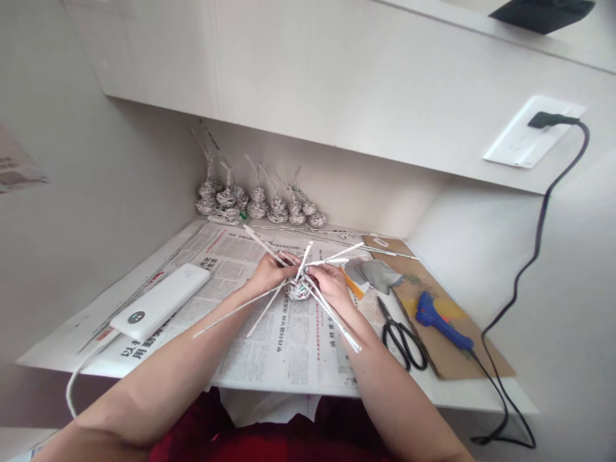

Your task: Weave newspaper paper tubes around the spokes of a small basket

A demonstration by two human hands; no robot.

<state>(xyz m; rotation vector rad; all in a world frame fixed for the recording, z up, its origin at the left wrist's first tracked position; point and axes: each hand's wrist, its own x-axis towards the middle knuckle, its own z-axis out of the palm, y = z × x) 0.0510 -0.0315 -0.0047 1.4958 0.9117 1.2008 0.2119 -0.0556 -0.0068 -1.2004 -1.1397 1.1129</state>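
Note:
A small woven piece of rolled paper strips (297,290) is held between my two hands above the newspaper, with several white paper strips radiating from its top. My left hand (270,273) pinches it from the left, fingers closed at the base of the strips. On the other side my right hand (332,283) has its fingers closed around strips at the upper right edge. The fingertips of both hands are partly hidden by the strips. One long strip crosses in front of my left forearm, and a few lie over my right wrist.
Finished-looking woven gourds (257,204) line the back wall. Newspaper (260,359) covers the table. A white power bank (166,301) with a cable lies left. To the right are black scissors (404,340), a grey cloth-like piece (375,274), and a corded blue glue gun (440,321) on cardboard (462,366).

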